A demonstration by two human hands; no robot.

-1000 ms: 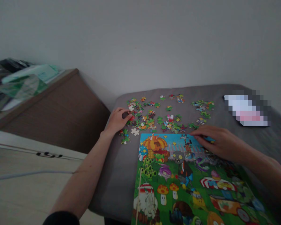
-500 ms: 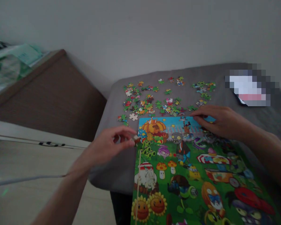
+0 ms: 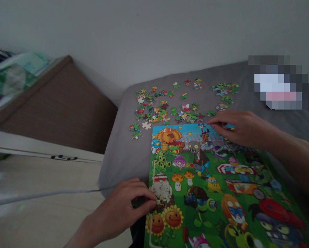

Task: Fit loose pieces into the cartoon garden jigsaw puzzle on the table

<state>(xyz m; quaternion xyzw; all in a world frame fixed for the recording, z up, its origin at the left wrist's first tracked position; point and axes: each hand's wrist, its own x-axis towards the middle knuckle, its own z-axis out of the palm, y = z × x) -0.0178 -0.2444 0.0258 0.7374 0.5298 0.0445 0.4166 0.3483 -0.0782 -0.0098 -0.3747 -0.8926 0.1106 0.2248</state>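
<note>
A puzzle board [image 3: 180, 199] with a bright cartoon garden picture lies in front of me, its lower part cut off by the frame. My left hand [image 3: 128, 203] is at its left edge beside the white bearded figure, thumb and forefinger pinched together. The small puzzle piece seen in these fingers earlier is hidden by them now. At the top edge of the board is my right hand [image 3: 237, 127], its thumb and fingertips closed on that edge. Loose puzzle pieces [image 3: 157, 112] lie scattered just beyond the board, one of them plain beige [image 3: 146, 125].
Everything rests on a grey cloth-covered surface [image 3: 120, 151] against a pale wall. A pixelated device [image 3: 277, 86] lies at the far right. To the left stands a brown cabinet [image 3: 56, 103] with green-and-white packages [image 3: 17, 72] on top. A pale cable [image 3: 53, 194] crosses the lower left.
My left hand has moved down along the board's left edge, from the upper corner to beside the bearded figure. My right hand keeps its place at the top edge.
</note>
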